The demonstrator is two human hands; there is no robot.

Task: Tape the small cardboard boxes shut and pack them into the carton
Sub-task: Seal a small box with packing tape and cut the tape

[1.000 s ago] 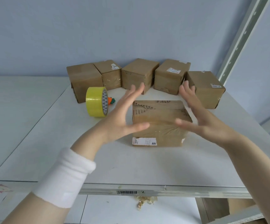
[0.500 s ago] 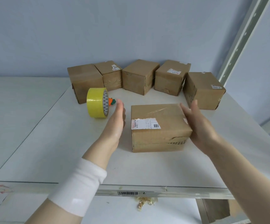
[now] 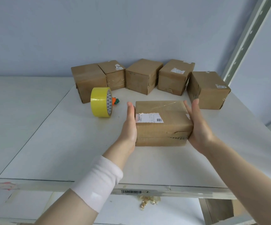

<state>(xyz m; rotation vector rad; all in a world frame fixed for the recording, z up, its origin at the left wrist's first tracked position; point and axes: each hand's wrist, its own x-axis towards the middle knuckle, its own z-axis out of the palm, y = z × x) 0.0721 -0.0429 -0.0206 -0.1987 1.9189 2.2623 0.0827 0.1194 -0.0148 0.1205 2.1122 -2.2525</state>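
Note:
A small brown cardboard box (image 3: 162,122) with a white shipping label on top rests on the white table (image 3: 66,143) in the middle. My left hand (image 3: 129,127) lies flat against its left side and my right hand (image 3: 198,127) against its right side, so both hands clasp it. A roll of yellow tape (image 3: 101,102) stands on edge to the left of it. Several more small boxes stand in an arc behind, from the leftmost box (image 3: 89,82) to the rightmost box (image 3: 208,90). No carton is in view.
A small orange and green object (image 3: 115,101) lies behind the tape roll. A pale wall runs behind the boxes and a metal upright (image 3: 245,39) rises at the right. The table's front edge (image 3: 131,191) carries a barcode sticker.
The box was tipped over so its labelled face now points up. My hands went from spread around it to pressing flat against its left and right sides.

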